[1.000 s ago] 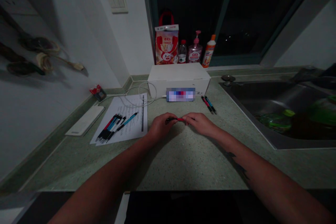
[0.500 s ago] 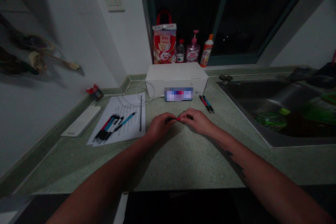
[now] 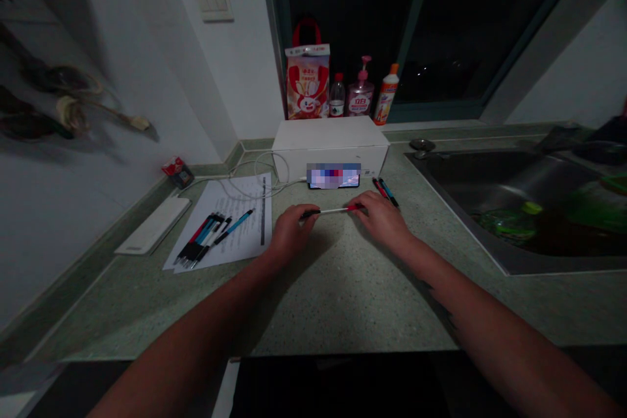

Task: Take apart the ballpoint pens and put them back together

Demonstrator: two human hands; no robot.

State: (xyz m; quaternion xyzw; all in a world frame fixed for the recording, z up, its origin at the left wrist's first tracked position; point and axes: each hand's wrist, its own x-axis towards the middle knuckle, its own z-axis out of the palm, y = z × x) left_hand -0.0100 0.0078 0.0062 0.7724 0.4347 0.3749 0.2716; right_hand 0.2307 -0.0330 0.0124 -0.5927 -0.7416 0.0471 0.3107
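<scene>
Head view. Red-and-black pen (image 3: pixel 337 210) is held in two parts, roughly horiz., btwn near and far edges of tabletop (image 3: pixel 337 304). Black part is gripped by L hand (image 3: pixel 292 230), fingers closed on it; red part is pinched by R hand (image 3: pixel 381 214), thumb and fingers likewise closed. Thin pale rod (image 3: pixel 330 211) is exposed btwn the two parts. Whether tabletop is touched by either hand cannot be told.

Just beyond R hand, pen pair (image 3: pixel 386 191) (1 red/black, 1 blue/black) is laid side by side, toward far edge. Phone (image 3: pixel 334 177), screen partly blurred, is propped against white box (image 3: pixel 330 137) near far edge; cable (image 3: pixel 267 194) is run from it, over printed sheets (image 3: pixel 249 232), toward far L corner. Pen cluster (image 3: pixel 202 241), mixed colours, is placed on the sheets, w/ 1 blue pen (image 3: pixel 235 226) set at an angle beside it. Flat white item (image 3: pixel 154 226) is positioned along L edge. Sink (image 3: pixel 497 256) is fitted at R side of tabletop.
</scene>
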